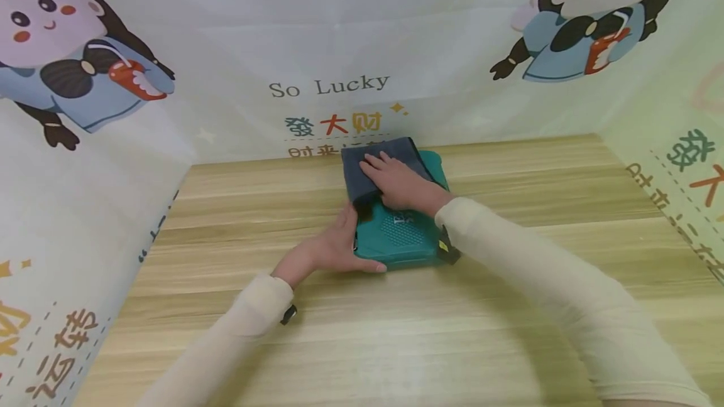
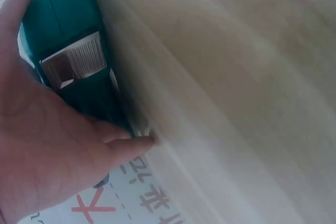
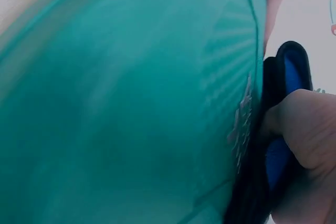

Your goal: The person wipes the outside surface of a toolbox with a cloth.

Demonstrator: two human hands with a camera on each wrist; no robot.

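Observation:
A teal case (image 1: pixel 398 240) with a textured, lettered top lies on the wooden table. Over its far left part spreads a dark blue-grey cloth (image 1: pixel 362 171), folded at the near edge. My right hand (image 1: pixel 401 181) presses on the cloth with fingers extended; in the right wrist view its thumb (image 3: pixel 302 124) rests against the cloth's blue face. At the case's near left corner my left hand (image 1: pixel 336 247) rests against the side, its thumb along the front edge. The left wrist view shows a ribbed light patch (image 2: pixel 76 60) on the case's side, beside that hand.
The wooden table (image 1: pixel 254 206) extends around the case on both sides and toward me. A white printed sheet (image 1: pixel 237 49) with cartoon figures and lettering hangs behind and along both sides. A dark strap piece with a yellow mark (image 1: pixel 447 249) sits below the right wrist.

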